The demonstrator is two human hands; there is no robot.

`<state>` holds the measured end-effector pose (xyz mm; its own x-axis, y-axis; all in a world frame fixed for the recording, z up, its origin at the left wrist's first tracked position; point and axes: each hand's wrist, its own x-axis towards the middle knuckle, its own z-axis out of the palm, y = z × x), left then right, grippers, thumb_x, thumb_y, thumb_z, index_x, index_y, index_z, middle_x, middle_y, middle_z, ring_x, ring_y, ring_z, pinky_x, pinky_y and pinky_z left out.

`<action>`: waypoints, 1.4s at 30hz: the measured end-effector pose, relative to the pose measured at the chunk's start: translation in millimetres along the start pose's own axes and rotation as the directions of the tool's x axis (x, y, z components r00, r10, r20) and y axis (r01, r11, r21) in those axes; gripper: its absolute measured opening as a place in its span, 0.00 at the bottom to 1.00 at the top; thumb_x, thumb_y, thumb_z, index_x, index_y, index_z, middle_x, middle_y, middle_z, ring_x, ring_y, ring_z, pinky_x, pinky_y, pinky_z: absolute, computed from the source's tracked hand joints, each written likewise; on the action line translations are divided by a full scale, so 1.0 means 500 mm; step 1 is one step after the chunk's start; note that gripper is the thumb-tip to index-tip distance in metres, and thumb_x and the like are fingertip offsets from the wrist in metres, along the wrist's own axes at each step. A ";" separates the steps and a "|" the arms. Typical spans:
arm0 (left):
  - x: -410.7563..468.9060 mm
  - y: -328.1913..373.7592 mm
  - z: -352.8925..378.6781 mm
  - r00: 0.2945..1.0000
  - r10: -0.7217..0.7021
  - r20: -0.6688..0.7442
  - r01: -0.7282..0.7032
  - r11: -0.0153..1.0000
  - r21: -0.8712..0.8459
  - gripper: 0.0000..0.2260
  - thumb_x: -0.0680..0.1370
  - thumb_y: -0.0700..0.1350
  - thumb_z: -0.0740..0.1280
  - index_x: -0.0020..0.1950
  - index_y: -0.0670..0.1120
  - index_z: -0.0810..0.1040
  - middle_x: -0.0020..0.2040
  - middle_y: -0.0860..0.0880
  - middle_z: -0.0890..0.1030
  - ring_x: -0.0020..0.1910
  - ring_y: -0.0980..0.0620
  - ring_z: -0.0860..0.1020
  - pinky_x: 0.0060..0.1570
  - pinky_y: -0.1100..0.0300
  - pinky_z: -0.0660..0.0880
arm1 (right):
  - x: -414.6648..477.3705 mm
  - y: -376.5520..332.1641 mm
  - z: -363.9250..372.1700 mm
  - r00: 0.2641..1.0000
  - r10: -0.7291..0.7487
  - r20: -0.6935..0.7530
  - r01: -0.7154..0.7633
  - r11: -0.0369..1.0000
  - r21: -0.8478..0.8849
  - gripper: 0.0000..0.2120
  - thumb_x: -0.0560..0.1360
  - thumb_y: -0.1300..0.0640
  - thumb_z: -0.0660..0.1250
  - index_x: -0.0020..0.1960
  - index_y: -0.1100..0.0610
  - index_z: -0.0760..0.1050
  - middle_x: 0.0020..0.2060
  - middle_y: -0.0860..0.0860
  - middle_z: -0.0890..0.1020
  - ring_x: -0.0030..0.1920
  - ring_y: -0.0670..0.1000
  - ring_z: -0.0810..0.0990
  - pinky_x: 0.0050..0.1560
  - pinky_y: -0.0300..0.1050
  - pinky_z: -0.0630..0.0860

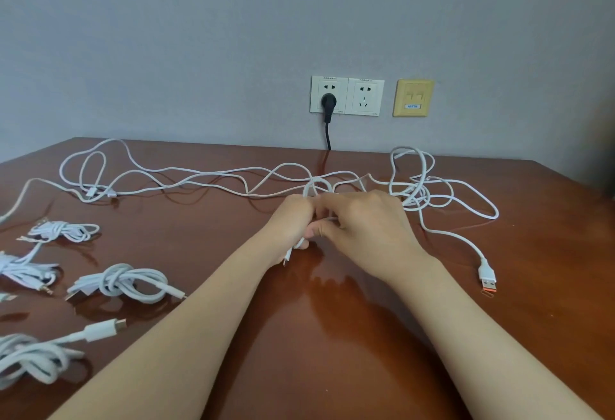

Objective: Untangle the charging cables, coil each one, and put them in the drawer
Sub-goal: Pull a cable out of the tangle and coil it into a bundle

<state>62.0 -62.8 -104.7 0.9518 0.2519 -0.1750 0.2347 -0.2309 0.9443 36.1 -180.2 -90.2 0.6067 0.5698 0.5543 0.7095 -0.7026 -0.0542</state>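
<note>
Two bare forearms reach up from the bottom edge and meet at mid-frame, where the left hand and right hand close together over the loose white cable. Both sets of fingers are curled and pinch it between them; a small loop stands up just above the knuckles and a short end hangs below the left hand. This cable's long run lies left to right across the far part of the brown surface, looping at upper left and tangling in overlapping rings just right of the right hand. From that tangle one strand runs to the right-hand side, ending in a USB plug with an orange tip pointing toward the bottom edge. Four coiled cables lie apart at lower left. On the wall behind, a black plug sits in the wall sockets, beside a yellow plate.
</note>
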 end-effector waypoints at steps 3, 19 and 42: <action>-0.003 0.001 0.003 0.997 0.066 0.030 -0.070 0.984 0.165 0.15 0.80 0.41 0.58 0.32 0.45 0.68 0.25 0.49 0.70 0.22 0.54 0.68 0.19 0.66 0.64 | 0.001 0.003 0.000 0.998 0.063 0.012 -0.063 0.998 -0.007 0.16 0.72 0.40 0.66 0.46 0.53 0.73 0.43 0.50 0.81 0.46 0.53 0.75 0.40 0.43 0.55; -0.027 -0.019 -0.018 0.816 0.324 0.479 -0.516 0.782 0.350 0.39 0.48 0.83 0.51 0.32 0.48 0.65 0.18 0.57 0.64 0.18 0.59 0.61 0.22 0.71 0.60 | -0.002 0.067 0.020 0.952 0.205 0.229 -0.289 0.852 0.437 0.06 0.65 0.63 0.64 0.35 0.53 0.75 0.30 0.48 0.79 0.32 0.48 0.75 0.37 0.41 0.73; -0.018 -0.025 -0.015 0.883 0.234 0.407 -0.323 0.932 0.163 0.17 0.80 0.51 0.60 0.34 0.45 0.66 0.24 0.53 0.57 0.22 0.55 0.53 0.22 0.66 0.52 | -0.005 0.081 -0.003 0.962 0.273 -0.015 -0.272 0.960 0.071 0.09 0.77 0.49 0.59 0.40 0.50 0.68 0.29 0.46 0.72 0.42 0.55 0.73 0.39 0.44 0.61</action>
<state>49.0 -54.9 -113.0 0.9758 -0.2138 -0.0467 -0.0560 -0.4502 0.8912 62.8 -211.0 -92.6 0.7719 0.3496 0.5310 0.5417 -0.7988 -0.2615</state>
